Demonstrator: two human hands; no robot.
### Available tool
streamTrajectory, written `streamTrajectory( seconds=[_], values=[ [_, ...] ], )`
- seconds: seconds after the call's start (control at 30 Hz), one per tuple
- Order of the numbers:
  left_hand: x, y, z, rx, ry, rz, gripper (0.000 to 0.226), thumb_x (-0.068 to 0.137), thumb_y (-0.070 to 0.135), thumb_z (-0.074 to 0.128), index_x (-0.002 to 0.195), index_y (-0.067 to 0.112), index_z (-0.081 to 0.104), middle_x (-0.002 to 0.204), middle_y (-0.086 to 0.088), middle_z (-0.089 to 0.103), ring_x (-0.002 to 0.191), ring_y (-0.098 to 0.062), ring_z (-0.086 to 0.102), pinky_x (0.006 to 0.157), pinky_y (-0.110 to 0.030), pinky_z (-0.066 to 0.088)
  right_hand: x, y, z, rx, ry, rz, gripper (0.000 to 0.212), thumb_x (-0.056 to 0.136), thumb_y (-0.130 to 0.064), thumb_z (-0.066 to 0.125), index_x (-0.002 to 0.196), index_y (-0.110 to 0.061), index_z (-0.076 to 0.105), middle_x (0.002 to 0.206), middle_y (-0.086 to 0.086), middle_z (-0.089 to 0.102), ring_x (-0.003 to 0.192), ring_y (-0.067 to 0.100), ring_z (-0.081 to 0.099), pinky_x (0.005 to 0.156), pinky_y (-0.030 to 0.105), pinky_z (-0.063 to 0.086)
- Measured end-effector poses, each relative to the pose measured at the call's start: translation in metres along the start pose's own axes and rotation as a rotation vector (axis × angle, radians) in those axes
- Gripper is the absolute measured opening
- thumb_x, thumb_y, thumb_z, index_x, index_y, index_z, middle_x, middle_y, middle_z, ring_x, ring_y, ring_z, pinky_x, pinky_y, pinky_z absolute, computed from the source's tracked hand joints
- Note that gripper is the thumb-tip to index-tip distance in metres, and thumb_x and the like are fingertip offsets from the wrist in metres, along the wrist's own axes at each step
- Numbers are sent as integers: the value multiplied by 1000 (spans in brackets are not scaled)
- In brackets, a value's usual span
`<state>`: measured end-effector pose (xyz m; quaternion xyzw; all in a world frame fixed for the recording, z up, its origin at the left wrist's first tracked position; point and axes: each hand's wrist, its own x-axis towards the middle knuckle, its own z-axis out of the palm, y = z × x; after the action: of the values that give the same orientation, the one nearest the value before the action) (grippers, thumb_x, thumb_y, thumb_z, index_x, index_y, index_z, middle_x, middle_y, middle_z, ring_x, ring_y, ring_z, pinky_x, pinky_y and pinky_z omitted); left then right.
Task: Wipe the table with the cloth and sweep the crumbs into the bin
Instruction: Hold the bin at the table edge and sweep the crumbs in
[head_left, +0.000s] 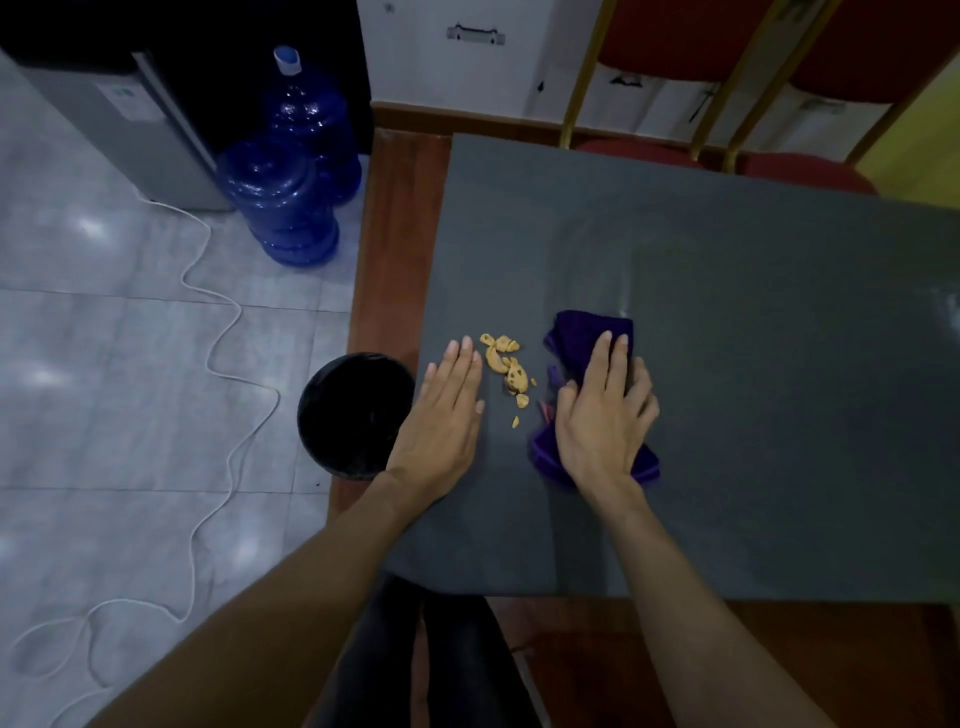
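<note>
Several tan crumbs (508, 371) lie in a small pile on the dark grey table top (727, 322), near its left edge. My right hand (605, 415) presses flat on a bunched purple cloth (582, 338) just right of the crumbs. Left of the crumbs, my left hand (447, 415) lies flat on the table with its fingers together and holds nothing. A round black bin (353, 415) stands on the floor against the table's left edge, beside my left hand.
Two blue water jugs (291, 171) and a grey appliance (130, 130) stand on the tiled floor at the far left. A white cord (223, 322) snakes across the floor. Red chairs with gold frames (727, 130) stand behind the table.
</note>
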<state>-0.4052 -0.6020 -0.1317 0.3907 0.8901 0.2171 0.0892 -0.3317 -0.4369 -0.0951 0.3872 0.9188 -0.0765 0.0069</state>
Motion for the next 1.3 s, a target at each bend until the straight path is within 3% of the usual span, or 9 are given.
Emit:
streamTrajectory(
  seconds=[0.1, 0.3, 0.4, 0.47, 0.6, 0.73, 0.9, 1.13, 1.3],
  values=[
    [-6, -7, -9, -68, 35, -10, 54, 103, 20, 24, 151, -3, 24, 161, -17, 17, 151, -29, 10, 122, -42, 9, 2, -5, -3, 39, 89, -17, 68, 93, -33, 43, 153, -10, 21, 161, 15, 18, 147, 37, 16, 118, 55, 11],
    [-38, -65, -31, -183, 181, -229, 52, 104, 21, 25, 153, 3, 21, 162, -10, 15, 152, -22, 6, 124, -38, 3, -3, -73, -8, 289, 232, -293, 55, 95, -14, 42, 149, -6, 31, 156, 14, 30, 146, 30, 21, 121, 46, 14],
    [-58, -102, -39, -154, 197, -370, 52, 104, 17, 29, 153, 1, 20, 163, -13, 13, 151, -21, 1, 123, -37, -3, -11, -125, -1, 429, 135, -461, 56, 91, -8, 33, 147, -4, 34, 154, 14, 33, 145, 28, 25, 122, 38, 15],
    [-69, -128, -44, -125, 161, -465, 53, 102, 11, 35, 151, -3, 23, 162, -19, 14, 151, -32, 4, 121, -42, -3, -16, -161, 10, 480, 24, -580, 56, 88, -7, 32, 144, -1, 39, 151, 16, 37, 142, 28, 29, 121, 39, 19],
    [-91, -178, -46, -131, -15, -653, 56, 101, 14, 41, 150, -6, 22, 162, -24, 6, 151, -38, -2, 123, -47, 3, -18, -221, 48, 325, -205, -695, 53, 92, -2, 43, 144, -1, 38, 152, 17, 35, 142, 31, 28, 119, 42, 24],
    [-110, -224, -32, -224, -146, -746, 59, 103, 19, 38, 152, -4, 16, 163, -22, -1, 151, -33, -6, 123, -38, 3, -8, -258, 100, 108, -420, -653, 58, 94, -11, 44, 150, -5, 26, 157, 16, 24, 144, 34, 19, 119, 44, 18],
    [-117, -273, 17, -398, -196, -856, 62, 102, 31, 42, 155, 12, 17, 164, -15, 1, 152, -29, -2, 121, -37, 4, 17, -267, 182, 79, -585, -464, 56, 96, -15, 43, 148, -6, 25, 152, 17, 29, 136, 38, 26, 113, 42, 25],
    [-108, -333, 135, -592, -196, -995, 60, 102, 38, 42, 156, 26, 19, 164, -10, 13, 152, -22, 4, 120, -35, 10, 66, -235, 319, 62, -679, -183, 58, 99, -25, 44, 149, -8, 19, 151, 18, 26, 135, 42, 28, 108, 47, 30],
    [-93, -355, 209, -755, -136, -1224, 64, 101, 33, 44, 156, 13, 16, 161, -12, 23, 147, -31, 23, 115, -36, 26, 96, -208, 391, 30, -702, -76, 60, 100, -23, 44, 150, -4, 18, 152, 18, 27, 137, 39, 29, 110, 44, 31]
  ],
)
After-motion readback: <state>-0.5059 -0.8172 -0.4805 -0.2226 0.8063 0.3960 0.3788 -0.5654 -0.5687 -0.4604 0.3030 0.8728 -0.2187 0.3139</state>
